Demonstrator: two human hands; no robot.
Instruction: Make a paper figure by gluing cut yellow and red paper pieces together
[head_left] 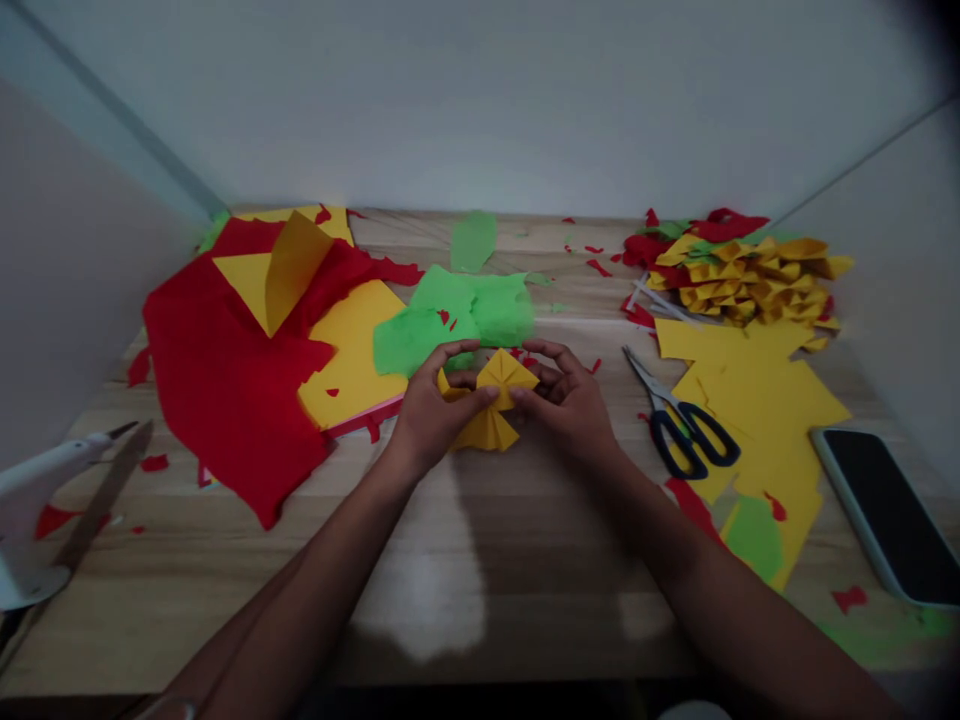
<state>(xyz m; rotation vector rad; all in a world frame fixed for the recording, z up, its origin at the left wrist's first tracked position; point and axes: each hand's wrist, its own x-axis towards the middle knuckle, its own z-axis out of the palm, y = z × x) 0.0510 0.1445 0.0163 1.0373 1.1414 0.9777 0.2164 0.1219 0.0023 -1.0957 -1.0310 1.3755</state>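
Tabletop [420, 640]: wood-grained, strewn with red scraps [155, 463].
Walls [480, 110]: pale, at ten, twelve and two o'clock.
Grip: we pinch folded yellow paper [504, 372] with left hand [431, 405] and right hand [576, 402], dial centre.
Scissors [679, 418]: just past three, partly over yellow sheets [780, 400].

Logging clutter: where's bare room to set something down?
Bare wooden tabletop: between the forearms, below folded yellow paper; by the front edge, between white glue gun and left forearm. Crowded: right, around dark-handled scissors; left, around rumpled red sheet.
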